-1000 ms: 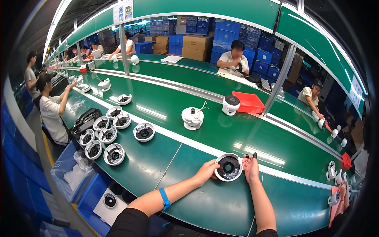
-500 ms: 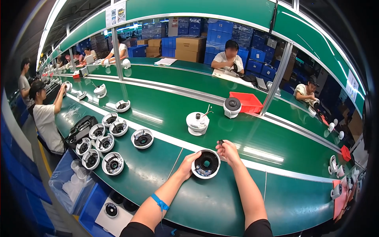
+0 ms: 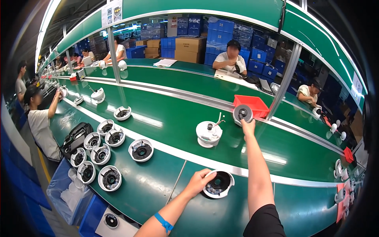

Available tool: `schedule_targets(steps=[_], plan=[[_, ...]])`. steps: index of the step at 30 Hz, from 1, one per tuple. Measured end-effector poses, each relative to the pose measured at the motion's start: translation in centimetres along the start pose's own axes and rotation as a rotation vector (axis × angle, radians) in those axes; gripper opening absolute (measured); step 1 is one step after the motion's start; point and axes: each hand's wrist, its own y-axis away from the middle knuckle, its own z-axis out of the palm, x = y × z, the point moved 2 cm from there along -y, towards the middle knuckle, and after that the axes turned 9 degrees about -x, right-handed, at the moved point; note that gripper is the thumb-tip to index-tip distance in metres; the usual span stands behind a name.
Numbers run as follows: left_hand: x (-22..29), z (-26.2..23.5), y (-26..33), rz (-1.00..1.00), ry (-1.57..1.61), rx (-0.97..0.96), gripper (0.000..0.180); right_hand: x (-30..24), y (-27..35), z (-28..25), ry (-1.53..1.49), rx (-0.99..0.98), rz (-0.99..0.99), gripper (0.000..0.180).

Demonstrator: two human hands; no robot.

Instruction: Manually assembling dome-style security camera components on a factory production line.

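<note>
My left hand point(image 3: 198, 182) grips the left rim of a round white housing point(image 3: 226, 191) with a black inside and a circuit board, tilted up near the bench edge. Farther off, my right hand point(image 3: 248, 127) reaches over the green belt. Its fingers are closed at the lower edge of a grey-and-black disc point(image 3: 242, 110) on a white unit beside a red bin point(image 3: 251, 105). What the fingertips hold there is too small to make out. Between my hands, farther back, stands a white dome unit point(image 3: 209, 134) with loose wires on top.
Several open white housings point(image 3: 109, 177) stand at left, next to a black case point(image 3: 77, 135). Below them are a plastic-lined bin point(image 3: 59, 189) and a blue crate point(image 3: 92, 215). A metal post point(image 3: 285, 81) rises behind the red bin. Co-workers sit at left and across the belt.
My right hand has moved from beside the housing, where it held a small black piece, forward to the disc by the red bin. My left hand keeps the housing, now lower in view.
</note>
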Motion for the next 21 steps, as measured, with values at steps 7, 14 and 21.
schedule_targets(steps=[7, 14, 21], plan=[[-1.4, -10.0, -5.8, -0.031, -0.036, -0.014, 0.026, 6.0, -7.5, 9.6, 0.027, 0.079, -0.041, 0.072], [-5.2, -15.5, -10.6, 0.009, -0.039, -0.023, 0.024, 12.2, -13.0, 12.5, 0.192, 0.21, 0.03, 0.085], [-8.8, -15.8, -12.1, 0.042, -0.074, -0.019, 0.022, 14.6, -14.3, 8.2, -0.134, 0.378, 0.187, 0.032]])
